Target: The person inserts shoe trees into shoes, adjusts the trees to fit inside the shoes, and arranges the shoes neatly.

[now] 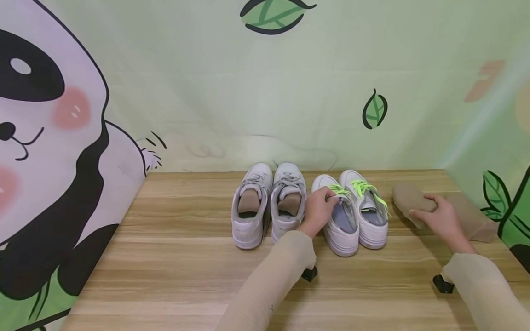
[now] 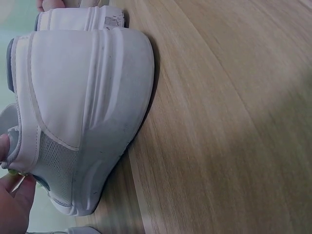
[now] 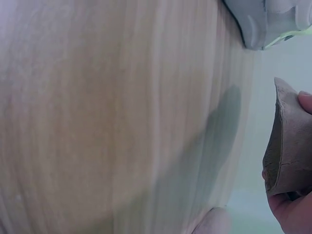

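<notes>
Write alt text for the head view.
A person's left hand pinches a white sneaker with green laces; the right hand holds a brown, rounded cardboard-like insert. White sneakers with grey laces stand further left on a wood-grain table.

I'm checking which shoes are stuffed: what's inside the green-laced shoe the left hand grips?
Inside that green-laced shoe, a blue-grey insole shows toward the heel. The toe end is covered by the upper and cannot be seen.
</notes>
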`<state>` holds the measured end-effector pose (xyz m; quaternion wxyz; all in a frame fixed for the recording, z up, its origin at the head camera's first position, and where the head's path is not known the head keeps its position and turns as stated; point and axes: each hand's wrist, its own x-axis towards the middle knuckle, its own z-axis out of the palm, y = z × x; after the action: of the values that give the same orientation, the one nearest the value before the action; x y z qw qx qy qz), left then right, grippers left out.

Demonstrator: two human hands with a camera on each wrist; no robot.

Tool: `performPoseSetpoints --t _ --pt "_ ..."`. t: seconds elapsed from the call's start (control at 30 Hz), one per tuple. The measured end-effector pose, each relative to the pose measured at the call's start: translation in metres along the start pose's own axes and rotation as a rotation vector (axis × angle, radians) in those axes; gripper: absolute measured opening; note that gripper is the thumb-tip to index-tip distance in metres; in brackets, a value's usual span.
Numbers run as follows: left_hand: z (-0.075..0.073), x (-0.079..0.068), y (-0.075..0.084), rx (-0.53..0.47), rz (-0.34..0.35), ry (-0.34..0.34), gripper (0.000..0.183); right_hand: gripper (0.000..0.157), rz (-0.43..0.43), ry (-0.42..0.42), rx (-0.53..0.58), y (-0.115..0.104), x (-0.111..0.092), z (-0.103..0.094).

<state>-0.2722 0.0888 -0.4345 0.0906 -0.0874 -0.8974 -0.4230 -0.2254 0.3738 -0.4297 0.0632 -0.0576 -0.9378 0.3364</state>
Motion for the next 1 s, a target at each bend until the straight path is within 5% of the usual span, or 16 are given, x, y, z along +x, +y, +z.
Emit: performPoseSetpoints --t 1.0 --pt "0.000 0.001 0.000 0.028 -0.004 -0.020 0.011 0.067 -0.103 0.005 -0.033 -0.046 -0.011 -0.011"
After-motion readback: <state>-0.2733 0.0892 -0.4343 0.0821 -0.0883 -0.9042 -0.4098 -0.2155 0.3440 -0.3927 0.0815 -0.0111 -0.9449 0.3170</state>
